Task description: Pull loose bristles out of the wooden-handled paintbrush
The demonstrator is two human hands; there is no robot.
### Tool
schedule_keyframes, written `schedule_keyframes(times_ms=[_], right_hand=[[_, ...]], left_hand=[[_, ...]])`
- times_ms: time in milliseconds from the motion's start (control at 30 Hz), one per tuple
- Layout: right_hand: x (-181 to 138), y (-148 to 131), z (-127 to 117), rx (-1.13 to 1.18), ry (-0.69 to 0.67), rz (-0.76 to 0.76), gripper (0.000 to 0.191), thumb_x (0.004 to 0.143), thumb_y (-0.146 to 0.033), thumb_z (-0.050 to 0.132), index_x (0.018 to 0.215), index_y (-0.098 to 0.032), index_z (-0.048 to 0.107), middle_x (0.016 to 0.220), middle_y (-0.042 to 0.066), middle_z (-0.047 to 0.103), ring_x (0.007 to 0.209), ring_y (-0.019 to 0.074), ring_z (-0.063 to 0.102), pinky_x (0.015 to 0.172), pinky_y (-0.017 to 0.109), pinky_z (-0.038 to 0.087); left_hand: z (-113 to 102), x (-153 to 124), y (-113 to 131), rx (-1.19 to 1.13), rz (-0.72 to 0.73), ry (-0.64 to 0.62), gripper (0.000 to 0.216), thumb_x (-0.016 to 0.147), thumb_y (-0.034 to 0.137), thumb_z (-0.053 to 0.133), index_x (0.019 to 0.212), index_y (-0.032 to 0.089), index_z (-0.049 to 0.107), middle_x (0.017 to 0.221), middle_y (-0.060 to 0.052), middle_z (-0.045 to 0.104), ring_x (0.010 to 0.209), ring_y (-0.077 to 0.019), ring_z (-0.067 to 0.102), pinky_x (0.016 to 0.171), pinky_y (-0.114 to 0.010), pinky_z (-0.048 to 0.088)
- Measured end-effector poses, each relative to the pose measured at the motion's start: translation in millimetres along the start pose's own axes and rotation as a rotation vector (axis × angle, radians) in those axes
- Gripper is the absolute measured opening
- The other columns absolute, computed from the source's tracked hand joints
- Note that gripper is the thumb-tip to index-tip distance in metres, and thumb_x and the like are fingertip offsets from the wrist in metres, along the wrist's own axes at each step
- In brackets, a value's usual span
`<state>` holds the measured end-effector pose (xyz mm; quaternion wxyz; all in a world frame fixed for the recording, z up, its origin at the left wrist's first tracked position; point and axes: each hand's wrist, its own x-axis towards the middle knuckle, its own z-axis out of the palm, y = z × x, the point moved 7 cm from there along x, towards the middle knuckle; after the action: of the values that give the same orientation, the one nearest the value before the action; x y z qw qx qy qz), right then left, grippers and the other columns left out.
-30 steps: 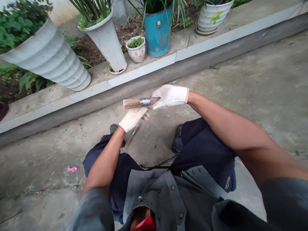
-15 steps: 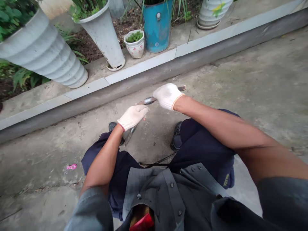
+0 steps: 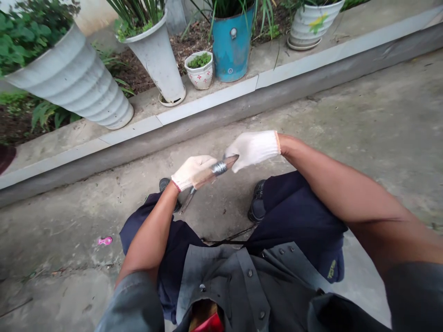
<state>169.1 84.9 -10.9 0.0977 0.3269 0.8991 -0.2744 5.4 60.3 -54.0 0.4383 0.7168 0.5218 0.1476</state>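
Observation:
A brown wooden stick point(image 3: 231, 160) with silver wire or a metal band point(image 3: 218, 168) around it slants between my hands, its left part blurred. My left hand point(image 3: 194, 169), in a white knit glove, is closed about the blurred end. The gloved right hand point(image 3: 252, 146) has its fingers around the stick near the pointed tip, which shows in front of the glove. Below my left hand a second slim piece with a silvery part point(image 3: 188, 199) points down toward the shoe; I cannot tell whether it is held or lies on the ground.
Ahead runs a low tiled ledge point(image 3: 207, 107) with a ribbed white planter point(image 3: 83, 87), a tall white pot point(image 3: 157, 57), a small flowered pot point(image 3: 200, 74), a blue bucket point(image 3: 231, 46) and another white pot point(image 3: 313, 25). A pink object point(image 3: 104, 240) lies on the concrete at left.
The right hand has turned and moved slightly right and down on the stick. The stick has come lower, and its banded part is now closer to the tip by the right hand.

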Motion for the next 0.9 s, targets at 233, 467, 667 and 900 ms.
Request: schedule_keyframes(times_ms=[233, 467, 667, 900], right_hand=[[6, 20, -34, 0.016, 0.376, 0.281, 0.040, 0.088, -0.053, 0.061, 0.107, -0.022, 0.077, 0.084, 0.003, 0.071, 0.078, 0.0195, 0.062, 0.065, 0.028, 0.034], [15, 23, -24, -0.291, 0.436, 0.436, 0.034, 0.095, -0.024, 0.050, 0.112, -0.013, 0.078, 0.104, 0.021, 0.076, 0.097, 0.0318, 0.069, 0.080, 0.038, 0.043], [25, 22, 11, -0.355, 0.133, 0.481, 0.031, 0.087, -0.015, 0.057, 0.106, -0.011, 0.081, 0.100, 0.023, 0.076, 0.095, 0.0330, 0.071, 0.077, 0.039, 0.046], [7, -8, 28, -0.162, -0.192, -0.021, 0.010, 0.073, -0.029, 0.072, 0.080, -0.021, 0.075, 0.070, 0.002, 0.068, 0.063, 0.0160, 0.056, 0.062, 0.031, 0.035]], left_hand=[[13, -2, 7, -0.175, -0.052, 0.027, 0.038, 0.102, 0.048, 0.050, 0.092, 0.017, 0.069, 0.084, -0.006, 0.075, 0.066, -0.0137, 0.066, 0.063, -0.024, 0.050], [39, -1, 7, -0.116, -0.098, -0.082, 0.034, 0.102, 0.039, 0.047, 0.115, 0.019, 0.070, 0.077, -0.001, 0.073, 0.057, -0.0128, 0.062, 0.058, -0.024, 0.048], [16, -1, 11, 0.230, 0.002, -0.030, 0.036, 0.103, 0.040, 0.044, 0.093, 0.022, 0.073, 0.074, -0.001, 0.070, 0.063, -0.0162, 0.060, 0.063, -0.027, 0.044], [4, -5, 14, 0.301, 0.084, -0.042, 0.032, 0.101, 0.039, 0.049, 0.089, 0.023, 0.074, 0.081, -0.001, 0.070, 0.075, -0.0178, 0.060, 0.072, -0.027, 0.044]])
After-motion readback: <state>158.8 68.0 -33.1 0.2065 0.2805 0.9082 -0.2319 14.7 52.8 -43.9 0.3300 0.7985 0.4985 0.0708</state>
